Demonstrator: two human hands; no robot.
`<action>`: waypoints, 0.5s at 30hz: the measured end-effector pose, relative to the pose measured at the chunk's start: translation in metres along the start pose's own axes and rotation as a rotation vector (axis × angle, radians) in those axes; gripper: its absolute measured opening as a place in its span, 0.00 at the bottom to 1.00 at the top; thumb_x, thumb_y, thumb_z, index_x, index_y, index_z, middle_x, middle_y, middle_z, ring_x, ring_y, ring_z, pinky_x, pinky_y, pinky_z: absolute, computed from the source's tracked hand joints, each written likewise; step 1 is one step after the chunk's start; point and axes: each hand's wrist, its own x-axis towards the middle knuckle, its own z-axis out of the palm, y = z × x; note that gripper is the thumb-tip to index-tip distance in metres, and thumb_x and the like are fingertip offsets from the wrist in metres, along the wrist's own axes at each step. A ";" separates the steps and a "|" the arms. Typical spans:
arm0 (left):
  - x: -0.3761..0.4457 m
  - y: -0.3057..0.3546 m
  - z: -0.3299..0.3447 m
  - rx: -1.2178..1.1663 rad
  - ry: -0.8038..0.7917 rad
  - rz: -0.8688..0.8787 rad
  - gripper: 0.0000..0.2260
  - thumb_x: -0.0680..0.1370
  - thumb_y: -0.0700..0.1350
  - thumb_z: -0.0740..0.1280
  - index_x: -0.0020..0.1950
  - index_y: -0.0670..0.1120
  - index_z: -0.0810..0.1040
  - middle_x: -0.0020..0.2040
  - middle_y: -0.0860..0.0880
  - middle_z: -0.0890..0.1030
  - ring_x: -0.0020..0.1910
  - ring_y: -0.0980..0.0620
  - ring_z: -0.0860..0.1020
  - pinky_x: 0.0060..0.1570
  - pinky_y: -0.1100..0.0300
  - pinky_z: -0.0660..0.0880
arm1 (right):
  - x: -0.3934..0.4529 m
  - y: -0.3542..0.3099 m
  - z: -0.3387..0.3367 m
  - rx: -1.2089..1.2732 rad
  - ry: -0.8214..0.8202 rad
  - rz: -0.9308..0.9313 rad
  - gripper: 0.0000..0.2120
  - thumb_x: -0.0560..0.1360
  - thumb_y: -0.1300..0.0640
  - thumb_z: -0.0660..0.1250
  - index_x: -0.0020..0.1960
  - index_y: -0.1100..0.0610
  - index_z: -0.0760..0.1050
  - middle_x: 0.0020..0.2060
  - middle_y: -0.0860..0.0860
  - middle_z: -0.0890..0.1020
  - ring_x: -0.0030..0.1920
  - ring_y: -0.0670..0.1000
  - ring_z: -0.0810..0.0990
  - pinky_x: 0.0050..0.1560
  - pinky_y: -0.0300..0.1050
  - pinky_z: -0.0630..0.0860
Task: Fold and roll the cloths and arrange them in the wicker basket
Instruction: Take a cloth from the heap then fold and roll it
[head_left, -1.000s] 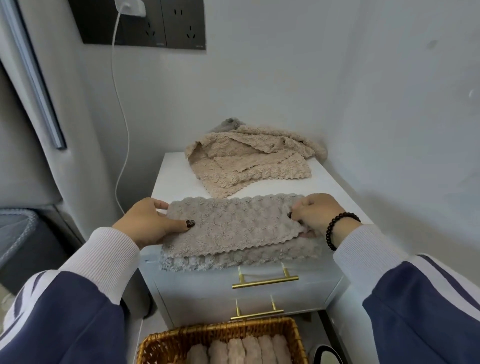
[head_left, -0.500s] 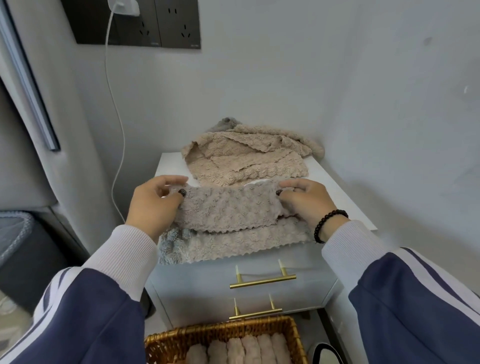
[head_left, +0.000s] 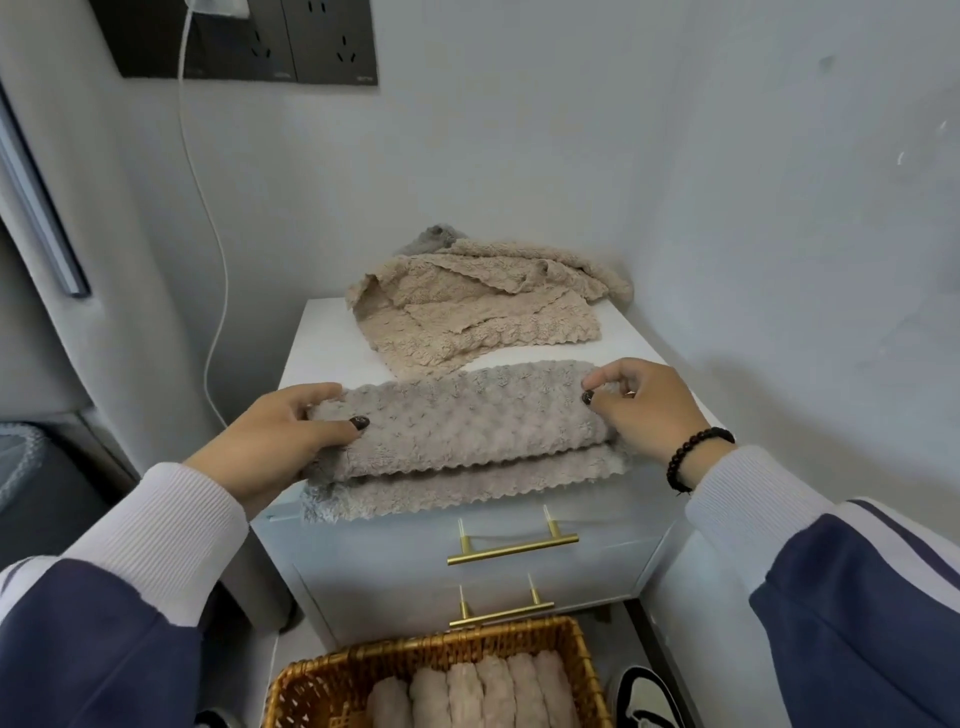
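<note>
Surface: white nightstand (head_left: 322, 358) top, wall corner.
Cloth: grey cloth (head_left: 457, 421) lies folded along nightstand's front edge.
Grip: left hand (head_left: 280, 441), right hand (head_left: 639, 405) pinch its ends.
Technique: align scalloped edges before you roll.
Destination: wicker basket (head_left: 311, 686) below nightstand.

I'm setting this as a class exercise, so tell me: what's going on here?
A person is folding a grey cloth on top of a white cabinet. The left hand and right hand each hold one end of it, the upper layer doubled over the lower. A pile of beige cloths waits behind. Below, a wicker basket already holds a row of rolled cloths.
</note>
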 end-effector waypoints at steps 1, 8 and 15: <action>0.000 0.001 -0.001 -0.034 -0.009 -0.002 0.20 0.76 0.33 0.67 0.67 0.46 0.73 0.53 0.43 0.78 0.33 0.53 0.78 0.33 0.62 0.76 | -0.001 -0.001 -0.001 -0.031 0.016 -0.015 0.07 0.73 0.61 0.68 0.41 0.50 0.78 0.33 0.49 0.72 0.32 0.48 0.71 0.37 0.42 0.72; 0.000 -0.003 -0.005 0.075 -0.013 0.044 0.19 0.74 0.34 0.70 0.61 0.51 0.76 0.59 0.43 0.79 0.53 0.44 0.80 0.62 0.48 0.74 | -0.004 0.001 -0.006 -0.039 -0.160 0.054 0.04 0.73 0.60 0.70 0.48 0.56 0.79 0.28 0.48 0.67 0.25 0.47 0.73 0.36 0.49 0.75; 0.000 -0.001 -0.004 0.271 -0.053 0.155 0.19 0.73 0.39 0.73 0.61 0.52 0.77 0.58 0.55 0.77 0.49 0.58 0.77 0.44 0.70 0.72 | -0.012 -0.006 -0.015 -0.009 -0.274 0.054 0.06 0.68 0.64 0.75 0.42 0.56 0.80 0.28 0.49 0.69 0.29 0.47 0.68 0.32 0.39 0.66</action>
